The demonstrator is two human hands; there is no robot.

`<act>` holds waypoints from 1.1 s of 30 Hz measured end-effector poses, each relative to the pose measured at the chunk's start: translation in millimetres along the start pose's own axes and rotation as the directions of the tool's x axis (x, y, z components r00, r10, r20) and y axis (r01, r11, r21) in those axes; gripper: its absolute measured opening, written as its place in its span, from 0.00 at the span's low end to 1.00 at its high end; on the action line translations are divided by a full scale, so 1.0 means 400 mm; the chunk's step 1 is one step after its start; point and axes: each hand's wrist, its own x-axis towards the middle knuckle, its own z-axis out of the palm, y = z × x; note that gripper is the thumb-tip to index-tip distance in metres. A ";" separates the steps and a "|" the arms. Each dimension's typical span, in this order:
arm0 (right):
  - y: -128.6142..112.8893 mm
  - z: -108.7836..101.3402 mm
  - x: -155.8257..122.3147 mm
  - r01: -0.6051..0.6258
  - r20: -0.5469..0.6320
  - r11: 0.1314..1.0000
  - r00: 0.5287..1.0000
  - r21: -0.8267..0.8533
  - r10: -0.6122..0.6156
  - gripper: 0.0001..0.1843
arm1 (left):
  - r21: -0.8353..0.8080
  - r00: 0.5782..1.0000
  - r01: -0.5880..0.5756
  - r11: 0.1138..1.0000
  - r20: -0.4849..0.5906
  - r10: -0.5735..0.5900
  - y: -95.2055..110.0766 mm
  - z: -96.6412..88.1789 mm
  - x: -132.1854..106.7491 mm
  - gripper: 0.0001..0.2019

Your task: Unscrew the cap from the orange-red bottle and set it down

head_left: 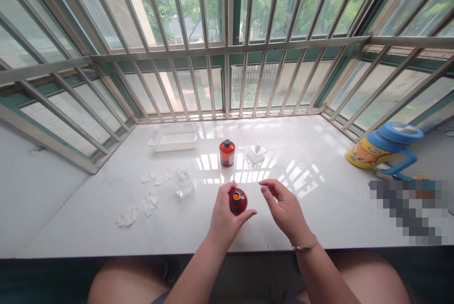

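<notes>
- Dark-red, rounded, glossy bottle (241, 205), roughly upright, its uncapped mouth facing up, is over the white tabletop (319, 228) near its front edge.
- Left hand (226, 214) cups it, thumb spread.
- Right hand (285, 207), just rightward, is half-curled; cannot tell whether it pinches anything.

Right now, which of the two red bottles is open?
The red bottle in the left hand: its mouth is uncapped, whereas the other bottle, standing beyond it, wears a dark cap.
</notes>
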 end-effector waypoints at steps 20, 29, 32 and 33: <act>0.351 -0.145 -0.105 0.070 -0.201 0.784 0.949 -0.616 -0.243 0.21 | 0.262 0.888 0.417 0.871 -0.320 -0.329 -0.204 -0.355 0.131 0.30; 0.314 -0.151 -0.106 0.119 -0.221 0.780 0.923 -0.614 -0.314 0.13 | 0.277 0.957 0.284 0.918 -0.144 -0.252 -0.201 -0.335 0.096 0.26; 0.272 -0.127 -0.124 0.169 -0.244 0.822 0.906 -0.543 -0.347 0.12 | 0.246 0.952 0.303 0.921 -0.116 -0.282 -0.168 -0.315 0.042 0.26; 0.251 -0.110 -0.132 0.194 -0.237 0.845 0.907 -0.498 -0.348 0.13 | 0.239 0.954 0.300 0.924 -0.099 -0.284 -0.159 -0.307 0.027 0.26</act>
